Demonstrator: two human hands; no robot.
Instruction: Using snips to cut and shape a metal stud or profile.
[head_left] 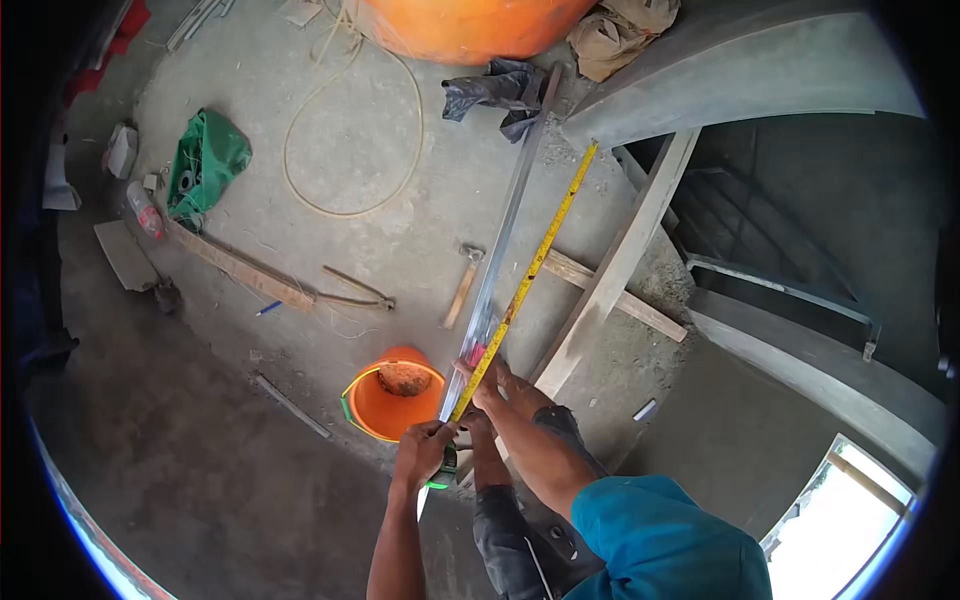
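My left hand (422, 452) is closed round a tape measure (443, 472) with a green and black case. Its yellow blade (541, 252) runs out straight, away and to the right, its far end by the curved concrete edge. My right hand (486, 386) is closed at the blade's near part, fingers against the blade and the metal profile; the exact grip is partly hidden. Beside the blade, on its left, lies that long silvery metal profile (512, 200). Something small and red (478, 352) shows by my right fingertips; its kind is unclear. My bare feet are just beneath my hands.
An orange bucket (378, 425) stands left of my hands. Beyond it lie a hammer (463, 287), pincers (360, 298), a wooden board (240, 268) and a green bag (212, 155). On the right, a timber beam (618, 280) borders a drop beside a curved concrete edge (740, 95).
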